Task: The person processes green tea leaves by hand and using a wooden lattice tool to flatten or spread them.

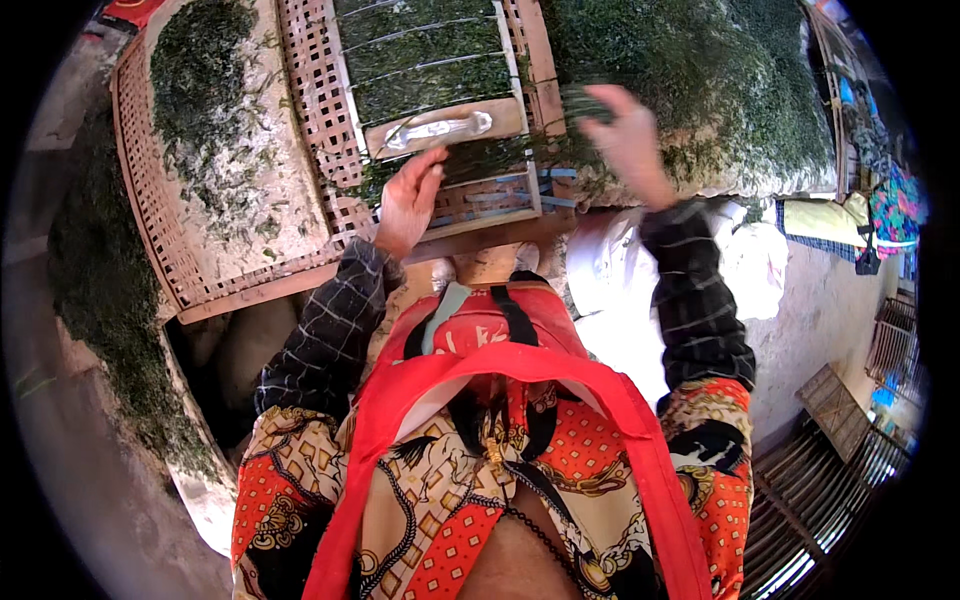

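A wooden frame with thin wires across it (505, 50) lies on woven lattice matting, with dark green leafy bits (430, 80) under the wires. Across its near part sits a wooden bar (380, 143) bearing a crumpled, clear wrapped piece (440, 128). My left hand (408, 208) is at the frame's near left corner, fingertips drawn together beside the bar; what they hold, if anything, is hidden. My right hand (632, 145) is over the edge of the large green leafy heap (680, 80), right of the frame. Motion blurs its fingers, with a green smear beside the fingertips.
A lattice tray (135, 170) with a pale, leaf-strewn board (280, 190) stands at left. More green leaves (100, 280) hang beyond it. White sacking (620, 280) is below the heap; a pale yellow bag (825, 222) lies at right. Slatted racks (800, 510) stand lower right.
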{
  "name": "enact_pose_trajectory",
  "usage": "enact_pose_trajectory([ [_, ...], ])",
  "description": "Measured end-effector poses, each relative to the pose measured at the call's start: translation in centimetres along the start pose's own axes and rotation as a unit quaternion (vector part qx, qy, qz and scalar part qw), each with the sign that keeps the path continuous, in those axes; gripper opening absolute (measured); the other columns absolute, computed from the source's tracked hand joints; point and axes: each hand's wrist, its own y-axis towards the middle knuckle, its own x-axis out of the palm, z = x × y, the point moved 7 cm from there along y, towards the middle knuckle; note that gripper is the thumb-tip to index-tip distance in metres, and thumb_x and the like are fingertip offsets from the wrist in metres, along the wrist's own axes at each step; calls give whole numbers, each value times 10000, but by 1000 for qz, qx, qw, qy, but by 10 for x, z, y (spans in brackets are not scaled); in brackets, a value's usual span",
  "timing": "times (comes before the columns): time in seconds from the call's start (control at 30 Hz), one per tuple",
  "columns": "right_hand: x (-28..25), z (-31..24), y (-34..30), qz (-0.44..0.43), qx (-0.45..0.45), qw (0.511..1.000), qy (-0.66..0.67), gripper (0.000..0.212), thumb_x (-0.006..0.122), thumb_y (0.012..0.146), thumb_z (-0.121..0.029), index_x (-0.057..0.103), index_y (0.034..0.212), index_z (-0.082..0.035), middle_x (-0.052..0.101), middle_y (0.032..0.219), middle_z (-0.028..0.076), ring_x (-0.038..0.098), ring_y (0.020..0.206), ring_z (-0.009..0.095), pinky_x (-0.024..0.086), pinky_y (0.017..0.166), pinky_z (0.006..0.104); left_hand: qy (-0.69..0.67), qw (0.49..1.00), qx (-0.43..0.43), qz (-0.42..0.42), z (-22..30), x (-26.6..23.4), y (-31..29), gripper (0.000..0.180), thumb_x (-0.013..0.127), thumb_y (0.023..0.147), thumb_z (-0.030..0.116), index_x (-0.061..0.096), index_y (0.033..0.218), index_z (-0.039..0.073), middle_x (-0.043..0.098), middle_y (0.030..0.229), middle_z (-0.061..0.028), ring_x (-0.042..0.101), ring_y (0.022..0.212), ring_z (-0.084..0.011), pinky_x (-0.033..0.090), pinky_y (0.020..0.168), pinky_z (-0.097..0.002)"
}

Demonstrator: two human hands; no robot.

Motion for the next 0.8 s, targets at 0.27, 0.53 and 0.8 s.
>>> enact_pose_trajectory([
  [0.27, 150, -97, -45, -53, -127, 985, -108, 679, 726, 722, -89, 441, 1339, -95, 539, 1219, 169, 598, 1030, 322, 509, 836, 382, -161, 975, -148, 26, -66, -5, 19, 342, 701, 830, 83, 589, 1147, 20, 624, 711, -20, 584, 589, -119, 474, 525, -251],
  [0.53, 165, -57, -65, -58, -45, 992, -104, 576, 735, 762, -219, 494, 1276, -119, 544, 1108, 117, 630, 907, 329, 525, 743, 401, 306, 946, 70, 77, 5, -44, -15, 468, 733, 771, 158, 594, 1213, 85, 508, 1254, -174, 530, 1086, -328, 436, 918, -427],
  [0.8, 160, -35, -50, -28, -107, 988, -105, 227, 680, 768, -137, 633, 982, -75, 574, 1012, 105, 639, 857, 309, 529, 753, 403, 414, 901, 108, 66, -16, -27, -4, 254, 749, 738, 184, 706, 982, 125, 318, 1492, -91, 203, 1413, -333, 101, 1124, -598],
])
